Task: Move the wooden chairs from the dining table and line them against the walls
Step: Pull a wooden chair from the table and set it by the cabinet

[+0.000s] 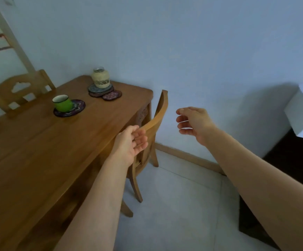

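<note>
The wooden chair [155,122] stands pushed in at the dining table [38,151], near the wall [201,60]; the left hand [131,142] touches the near end of its top rail, fingers loosely curled, not closed around it; the right hand [192,122] hangs just right of the rail, half open and holding nothing.

Dining table [38,151] left; chair [156,118] tucked at its right side, another chair [18,89] behind the far edge. Cup [62,103] on coaster [78,105]; jar [100,77] on stacked coasters [100,90] near wall [201,51].
</note>
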The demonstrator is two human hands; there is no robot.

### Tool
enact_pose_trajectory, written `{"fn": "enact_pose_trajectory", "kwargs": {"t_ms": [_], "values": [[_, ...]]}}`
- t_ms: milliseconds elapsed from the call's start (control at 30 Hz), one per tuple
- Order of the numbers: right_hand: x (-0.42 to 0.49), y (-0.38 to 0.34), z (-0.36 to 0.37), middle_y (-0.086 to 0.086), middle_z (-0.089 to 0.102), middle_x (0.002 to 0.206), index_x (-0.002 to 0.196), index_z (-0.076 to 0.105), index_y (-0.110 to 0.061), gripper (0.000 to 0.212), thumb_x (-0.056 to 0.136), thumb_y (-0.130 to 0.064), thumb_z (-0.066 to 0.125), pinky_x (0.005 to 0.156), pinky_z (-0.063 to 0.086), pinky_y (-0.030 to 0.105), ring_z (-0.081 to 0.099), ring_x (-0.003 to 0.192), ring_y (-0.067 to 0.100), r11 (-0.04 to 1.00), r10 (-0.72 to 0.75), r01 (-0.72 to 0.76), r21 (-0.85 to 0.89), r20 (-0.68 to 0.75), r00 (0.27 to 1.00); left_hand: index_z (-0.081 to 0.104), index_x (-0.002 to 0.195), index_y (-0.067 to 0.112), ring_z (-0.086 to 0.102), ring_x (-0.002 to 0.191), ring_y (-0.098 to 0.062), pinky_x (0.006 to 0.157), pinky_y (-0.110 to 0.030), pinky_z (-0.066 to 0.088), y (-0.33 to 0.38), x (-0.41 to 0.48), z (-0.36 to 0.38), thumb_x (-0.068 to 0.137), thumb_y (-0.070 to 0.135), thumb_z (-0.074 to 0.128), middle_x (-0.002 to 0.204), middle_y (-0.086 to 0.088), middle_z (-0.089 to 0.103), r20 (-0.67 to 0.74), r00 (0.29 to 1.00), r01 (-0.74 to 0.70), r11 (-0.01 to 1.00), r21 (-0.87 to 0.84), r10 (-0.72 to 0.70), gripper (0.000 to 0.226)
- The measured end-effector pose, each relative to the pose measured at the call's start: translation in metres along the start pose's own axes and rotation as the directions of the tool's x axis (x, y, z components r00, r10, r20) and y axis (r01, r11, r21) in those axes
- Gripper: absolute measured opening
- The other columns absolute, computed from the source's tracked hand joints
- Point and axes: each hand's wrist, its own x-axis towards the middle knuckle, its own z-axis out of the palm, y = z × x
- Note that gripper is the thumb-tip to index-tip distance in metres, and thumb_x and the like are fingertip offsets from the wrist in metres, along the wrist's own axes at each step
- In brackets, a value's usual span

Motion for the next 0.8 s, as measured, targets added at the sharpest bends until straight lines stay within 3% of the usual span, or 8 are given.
{"fn": "enact_pose_trajectory", "kwargs": {"t_ms": [167, 267, 367, 567, 700, 800], "values": [[0.072, 0.0, 0.0, 0.009, 0.062, 0.073, 0.096, 0.065, -0.006, 0.012, 0.094, -0.012, 0.055, 0.05, 0.055, 0.027, 0.058, 0.057, 0.019, 0.992, 0.08, -0.073, -0.1, 0.073, 0.994, 0.05, 0.113, 0.005, 0.06, 0.102, -0.031, 0.069, -0.044, 0.054, -0.016, 0.054, 0.022, 0.096, 0.031, 0.054, 0.115, -0.017, 0.057, -0.105, 0.977, 0.169, 0.975, -0.147, -0.185, 0.031], [0.106, 0.008, 0.013, 0.009, 0.061, 0.073, 0.099, 0.064, -0.006, 0.013, 0.094, -0.012, 0.055, 0.044, 0.055, 0.024, 0.06, 0.058, 0.019, 0.978, 0.165, -0.149, -0.149, 0.107, 0.98, 0.037, 0.14, 0.014, 0.049, 0.124, -0.037, 0.093, -0.051, 0.048, -0.018, 0.081, 0.022, 0.097, 0.035, 0.054, 0.134, -0.02, 0.047, -0.166, 0.945, 0.231, 0.935, -0.271, -0.282, 0.051], [0.136, 0.017, 0.028, 0.011, 0.062, 0.08, 0.102, 0.061, -0.006, 0.012, 0.094, -0.013, 0.055, 0.04, 0.052, 0.022, 0.063, 0.065, 0.022, 0.961, 0.242, -0.222, -0.163, 0.108, 0.964, 0.029, 0.149, 0.016, 0.041, 0.135, -0.037, 0.108, -0.053, 0.035, -0.015, 0.109, 0.024, 0.098, 0.04, 0.05, 0.145, -0.019, 0.043, -0.195, 0.92, 0.266, 0.905, -0.333, -0.342, 0.06], [0.182, 0.036, 0.048, 0.012, 0.057, 0.084, 0.108, 0.049, -0.003, 0.018, 0.094, -0.012, 0.057, 0.05, 0.058, 0.033, 0.066, 0.07, 0.026, 0.931, 0.343, -0.329, -0.155, 0.072, 0.936, 0.03, 0.148, 0.019, 0.041, 0.135, -0.037, 0.107, -0.051, 0.037, -0.005, 0.149, 0.033, 0.099, 0.038, 0.047, 0.147, -0.015, 0.041, -0.274, 0.867, 0.281, 0.864, -0.419, -0.415, 0.055], [0.205, 0.046, 0.062, 0.01, 0.051, 0.082, 0.107, 0.044, -0.007, 0.019, 0.095, -0.014, 0.058, 0.034, 0.052, 0.025, 0.062, 0.066, 0.024, 0.9, 0.414, -0.409, -0.15, 0.005, 0.91, 0.036, 0.144, 0.019, 0.045, 0.131, -0.038, 0.107, -0.053, 0.037, -0.004, 0.166, 0.033, 0.099, 0.038, 0.048, 0.143, -0.016, 0.045, -0.291, 0.819, 0.32, 0.814, -0.485, -0.495, 0.051], [0.227, 0.057, 0.075, 0.007, 0.051, 0.083, 0.109, 0.044, -0.008, 0.024, 0.095, -0.022, 0.058, 0.062, 0.057, 0.034, 0.057, 0.068, 0.021, 0.883, 0.447, -0.442, -0.159, -0.003, 0.894, 0.036, 0.143, 0.019, 0.044, 0.13, -0.04, 0.106, -0.055, 0.039, -0.004, 0.18, 0.019, 0.098, 0.032, 0.052, 0.143, -0.017, 0.043, -0.282, 0.797, 0.358, 0.794, -0.491, -0.534, 0.05]]}}
